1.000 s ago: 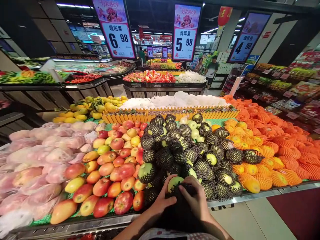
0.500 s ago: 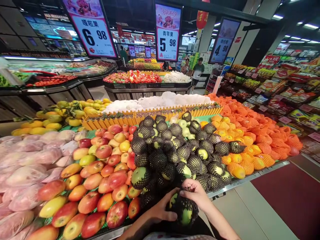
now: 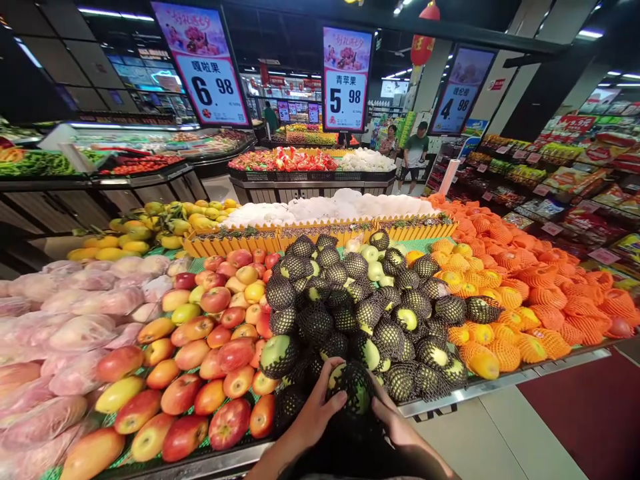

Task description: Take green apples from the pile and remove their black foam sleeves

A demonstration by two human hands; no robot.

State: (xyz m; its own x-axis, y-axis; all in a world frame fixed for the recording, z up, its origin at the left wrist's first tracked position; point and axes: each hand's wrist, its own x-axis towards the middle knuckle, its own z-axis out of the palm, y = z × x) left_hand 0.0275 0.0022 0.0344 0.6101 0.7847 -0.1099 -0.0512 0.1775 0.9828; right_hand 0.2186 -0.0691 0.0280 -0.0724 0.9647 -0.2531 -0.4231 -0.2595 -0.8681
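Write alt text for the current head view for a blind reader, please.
A person's left hand and right hand hold a black-netted green apple at a supermarket fruit display. More netted green apples lie ahead, with red and yellow apples at left and oranges at right.

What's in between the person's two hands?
A black-netted green fruit. The left hand holds one side and the right hand the other. You can see it in the head view.

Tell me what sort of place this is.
Probably a supermarket's fruit section: a rectangular, pink-bordered price screen hangs beyond heaped, round red-and-yellow apples, and bright plastic packets are set out in rows at the right.
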